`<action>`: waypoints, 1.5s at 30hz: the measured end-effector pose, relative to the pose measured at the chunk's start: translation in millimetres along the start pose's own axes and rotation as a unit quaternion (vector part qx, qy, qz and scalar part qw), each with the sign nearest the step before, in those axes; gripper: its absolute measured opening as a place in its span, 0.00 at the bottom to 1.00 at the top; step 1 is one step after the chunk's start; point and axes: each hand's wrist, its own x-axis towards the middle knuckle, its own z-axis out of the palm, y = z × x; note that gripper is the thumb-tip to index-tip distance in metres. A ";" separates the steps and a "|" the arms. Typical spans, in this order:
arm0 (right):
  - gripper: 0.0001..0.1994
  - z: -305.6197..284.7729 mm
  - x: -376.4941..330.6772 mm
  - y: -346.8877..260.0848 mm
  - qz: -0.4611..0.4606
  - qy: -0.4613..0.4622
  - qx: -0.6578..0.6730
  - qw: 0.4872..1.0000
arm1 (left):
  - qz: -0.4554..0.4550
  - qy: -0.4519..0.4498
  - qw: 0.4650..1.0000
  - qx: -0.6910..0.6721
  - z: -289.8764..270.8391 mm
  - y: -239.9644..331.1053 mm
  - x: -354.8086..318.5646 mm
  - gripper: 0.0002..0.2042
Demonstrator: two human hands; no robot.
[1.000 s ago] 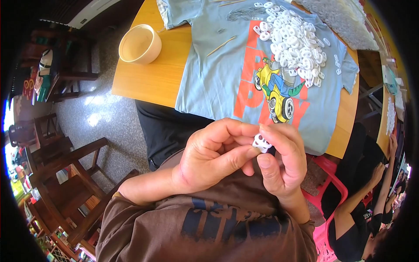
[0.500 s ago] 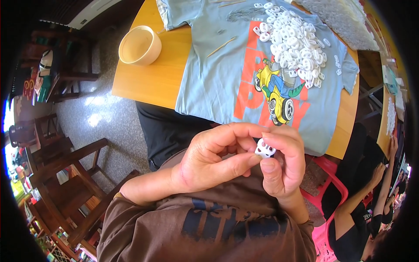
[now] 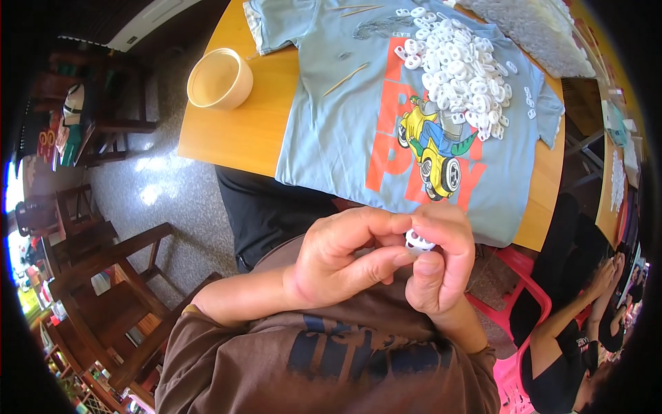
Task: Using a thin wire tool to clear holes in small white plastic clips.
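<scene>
While the left hand (image 3: 343,254) and right hand (image 3: 445,272) are both clamped on 1 small white holed piece (image 3: 419,246), similar pieces (image 3: 458,76) lie heaped on a blue T-shirt (image 3: 324,141).

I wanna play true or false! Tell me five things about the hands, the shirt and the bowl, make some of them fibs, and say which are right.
1. The left hand and right hand hold a small white piece together. True.
2. The bowl stands on the table, to the left of the shirt. True.
3. The pile of white pieces is inside the bowl. False: it lies on the shirt.
4. A thin stick lies on the shirt. True.
5. The shirt is plain, with no picture. False: it shows a yellow vehicle over orange-red blocks.
</scene>
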 end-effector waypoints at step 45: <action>0.13 12.0 -2.8 8.8 0.028 0.012 -0.064 0.997 | 0.152 0.111 0.967 0.170 -53.3 21.7 -14.9 0.08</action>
